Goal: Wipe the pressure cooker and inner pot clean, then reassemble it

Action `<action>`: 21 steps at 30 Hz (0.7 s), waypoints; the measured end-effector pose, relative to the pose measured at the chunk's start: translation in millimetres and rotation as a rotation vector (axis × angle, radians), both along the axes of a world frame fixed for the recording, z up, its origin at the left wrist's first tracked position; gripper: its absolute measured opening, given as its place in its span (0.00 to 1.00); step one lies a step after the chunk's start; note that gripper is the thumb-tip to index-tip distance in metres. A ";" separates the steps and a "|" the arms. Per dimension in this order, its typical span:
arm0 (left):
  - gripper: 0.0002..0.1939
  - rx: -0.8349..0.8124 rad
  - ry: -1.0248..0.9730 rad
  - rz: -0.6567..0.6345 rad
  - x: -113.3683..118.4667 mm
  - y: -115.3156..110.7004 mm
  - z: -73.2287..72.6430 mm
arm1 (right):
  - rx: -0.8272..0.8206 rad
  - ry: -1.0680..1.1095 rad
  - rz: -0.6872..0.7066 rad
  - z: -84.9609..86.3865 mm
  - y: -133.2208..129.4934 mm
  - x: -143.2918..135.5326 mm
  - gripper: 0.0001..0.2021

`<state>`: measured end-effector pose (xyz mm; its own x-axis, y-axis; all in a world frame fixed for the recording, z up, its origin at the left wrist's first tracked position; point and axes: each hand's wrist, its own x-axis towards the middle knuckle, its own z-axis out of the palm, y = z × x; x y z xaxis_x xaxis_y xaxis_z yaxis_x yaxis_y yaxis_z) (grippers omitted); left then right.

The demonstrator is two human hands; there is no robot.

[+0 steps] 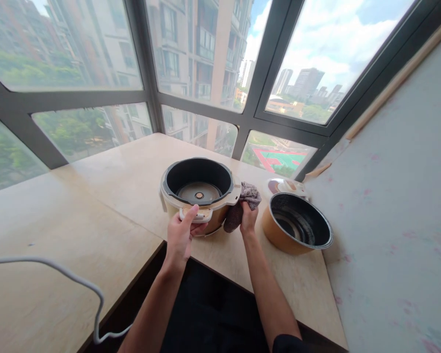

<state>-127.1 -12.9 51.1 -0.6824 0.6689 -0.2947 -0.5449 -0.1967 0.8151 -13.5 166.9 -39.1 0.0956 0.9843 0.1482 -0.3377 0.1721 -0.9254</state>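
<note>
A round cooker body with a black, hollow inside and a pale rim stands on the stone sill. My left hand is closed on the handle at its near side, thumb on top. At the cooker's right side, my right hand grips a bunched grey-brown cloth, part of which hangs down against the cooker's wall. To the right sits a separate inner pot, golden outside and dark inside, its mouth tilted toward me.
Behind the inner pot lies a pale lid near the window. A white cable crosses the sill at the left and hangs over its edge. Windows rise behind; a patterned wall bounds the right.
</note>
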 end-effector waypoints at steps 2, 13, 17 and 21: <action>0.17 -0.020 0.030 0.059 -16.4 -6.9 0.3 | 0.016 -0.047 -0.021 -1.3 -4.8 -10.6 0.20; 0.20 -0.095 0.201 0.202 -57.9 -21.6 5.6 | 0.433 -0.426 -0.203 -76.3 -163.7 -80.1 0.36; 0.18 -0.152 0.239 0.032 -71.0 -29.0 12.1 | 0.565 -0.515 -0.236 -90.6 -158.4 -82.3 0.38; 0.16 -0.235 0.299 -0.151 -84.0 -33.7 17.1 | 0.301 -0.282 -0.241 -62.1 -98.7 -69.2 0.35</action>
<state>-211.1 -46.7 68.2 -0.6604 0.7063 -0.2550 -0.2855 0.0779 0.9552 -82.7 68.2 -101.2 0.2309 0.8486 0.4760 0.0017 0.4888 -0.8724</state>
